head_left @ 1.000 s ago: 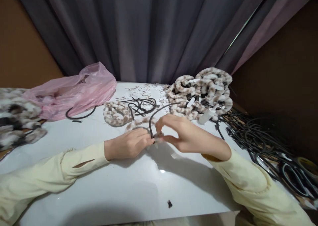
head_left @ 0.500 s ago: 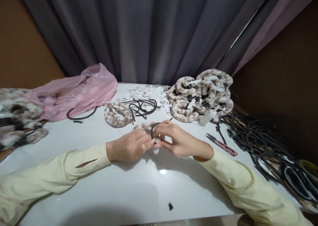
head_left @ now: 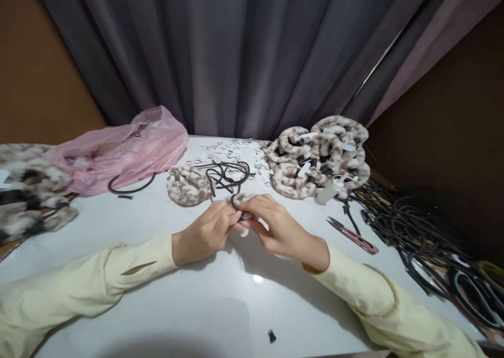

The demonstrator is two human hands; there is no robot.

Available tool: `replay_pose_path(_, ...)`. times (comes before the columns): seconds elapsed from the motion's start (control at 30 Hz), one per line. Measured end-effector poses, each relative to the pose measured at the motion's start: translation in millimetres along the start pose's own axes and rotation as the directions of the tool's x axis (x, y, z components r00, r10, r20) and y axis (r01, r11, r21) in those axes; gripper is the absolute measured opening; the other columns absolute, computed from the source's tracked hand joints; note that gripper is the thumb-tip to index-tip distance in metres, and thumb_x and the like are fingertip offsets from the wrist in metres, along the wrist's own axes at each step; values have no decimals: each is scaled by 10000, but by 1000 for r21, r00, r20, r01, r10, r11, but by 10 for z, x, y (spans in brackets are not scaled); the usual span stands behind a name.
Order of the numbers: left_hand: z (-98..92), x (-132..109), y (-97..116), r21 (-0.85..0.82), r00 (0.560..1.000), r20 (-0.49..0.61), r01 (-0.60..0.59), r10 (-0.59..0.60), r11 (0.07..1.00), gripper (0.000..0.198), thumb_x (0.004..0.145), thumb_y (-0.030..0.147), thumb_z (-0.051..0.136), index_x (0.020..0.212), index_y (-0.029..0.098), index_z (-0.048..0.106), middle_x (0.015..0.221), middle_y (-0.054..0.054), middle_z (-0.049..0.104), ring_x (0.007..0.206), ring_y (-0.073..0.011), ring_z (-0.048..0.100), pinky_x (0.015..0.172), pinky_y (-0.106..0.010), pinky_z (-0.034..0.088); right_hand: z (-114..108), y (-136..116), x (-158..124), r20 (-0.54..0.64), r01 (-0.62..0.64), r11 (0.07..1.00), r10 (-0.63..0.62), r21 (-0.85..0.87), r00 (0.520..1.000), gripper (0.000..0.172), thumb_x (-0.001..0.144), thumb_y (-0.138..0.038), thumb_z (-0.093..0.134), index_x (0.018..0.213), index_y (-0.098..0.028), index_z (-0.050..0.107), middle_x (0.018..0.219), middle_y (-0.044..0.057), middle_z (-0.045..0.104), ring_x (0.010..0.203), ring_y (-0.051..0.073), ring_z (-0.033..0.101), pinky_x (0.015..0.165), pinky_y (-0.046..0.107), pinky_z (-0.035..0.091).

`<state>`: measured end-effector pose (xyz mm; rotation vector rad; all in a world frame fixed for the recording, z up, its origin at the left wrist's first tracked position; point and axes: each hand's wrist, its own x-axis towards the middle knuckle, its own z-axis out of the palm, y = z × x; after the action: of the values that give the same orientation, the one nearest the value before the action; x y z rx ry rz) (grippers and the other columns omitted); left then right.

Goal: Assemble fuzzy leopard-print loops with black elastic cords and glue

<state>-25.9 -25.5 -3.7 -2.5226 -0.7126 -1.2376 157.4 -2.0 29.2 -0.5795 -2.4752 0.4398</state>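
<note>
In the middle of the table, my left hand (head_left: 208, 231) is closed around the near side of a brown-and-white plush ring (head_left: 246, 198). My right hand (head_left: 279, 227) pinches a dark cord (head_left: 233, 201) against that ring, its fingertips meeting those of the left. Most of the ring and the cord's lower end are hidden by the fingers. A small white tag (head_left: 244, 233) pokes out below the fingertips. Just beyond my hands lie another plush ring (head_left: 188, 186) and several loose dark cords (head_left: 228, 175).
Pink-handled thread snips (head_left: 353, 235) and a white squeeze bottle (head_left: 329, 190) lie at right. Finished-looking plush rings (head_left: 321, 153) are heaped behind, beside a tangle of black cords (head_left: 405, 227). A pink plastic bag (head_left: 129, 143) and more plush pieces (head_left: 31, 185) occupy the left.
The cord loop has come down and left, closer to my left thumb. Both hands have drawn tighter together at the ring. The whole view has shifted slightly.
</note>
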Motion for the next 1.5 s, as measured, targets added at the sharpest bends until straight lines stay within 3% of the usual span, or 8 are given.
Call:
replay_pose_path(0.27,35,-41,-21,-32,997,-14,71,-72,997,84,862,90,453,911,152,426,709,-33,489,661,-149,446,593,-298,450,176,12,-27,-187,-6,1000,5,-4,982,100,804,-103,439,870,-152,497,777,68,560,741,184,478,671,311,383)
replay_pose_path(0.83,108,13,-6,-113,955,34,297,-295,948,156,897,118,356,811,172,474,686,-18,496,660,-145,452,615,-265,411,243,39,-6,-304,31,940,-141,-339,942,84,897,-129,403,937,-132,478,798,88,555,755,190,479,676,325,420)
replay_pose_path(0.93,92,69,-8,-229,856,108,517,-506,825,165,892,170,375,771,177,487,680,-2,505,645,-132,470,613,-248,393,251,77,-1,-296,20,928,-138,-372,945,109,884,-113,433,985,-114,475,858,105,573,824,200,501,718,331,429)
replay_pose_path(1.07,68,158,-31,-431,531,331,820,-780,375,228,867,355,449,714,187,452,575,47,435,510,-97,406,500,-211,328,276,84,-36,-314,35,850,-232,-526,921,222,845,-35,411,1046,-85,491,1041,154,581,1030,254,470,826,381,400)
replay_pose_path(1.17,68,191,-63,-558,354,463,829,-813,43,307,815,434,517,670,185,411,544,60,394,473,-79,366,470,-192,298,319,36,-78,-309,31,812,-257,-582,916,262,807,-2,393,1001,-92,545,1015,132,617,974,255,491,776,372,394)
replay_pose_path(1.27,71,194,-98,-617,279,537,774,-796,-145,321,777,422,574,656,176,407,567,55,405,493,-72,382,487,-183,320,369,-34,-84,-302,-90,906,-43,-414,952,313,764,-1,401,1005,-94,577,955,114,642,845,230,521,677,343,403)
replay_pose_path(1.37,71,193,-125,-640,242,524,745,-817,-189,319,760,399,595,640,170,408,560,53,408,491,-68,383,483,-177,324,394,-89,-29,-185,-344,938,344,31,921,331,790,-73,434,1093,-135,551,882,79,637,742,178,540,628,300,427)
replay_pose_path(1.5,82,197,-110,-632,251,468,765,-847,-122,334,784,410,558,628,179,374,525,64,387,447,-67,364,438,-180,290,402,-94,89,93,-480,523,603,704,793,261,817,-211,502,1072,-175,463,980,64,598,692,123,567,541,238,445)
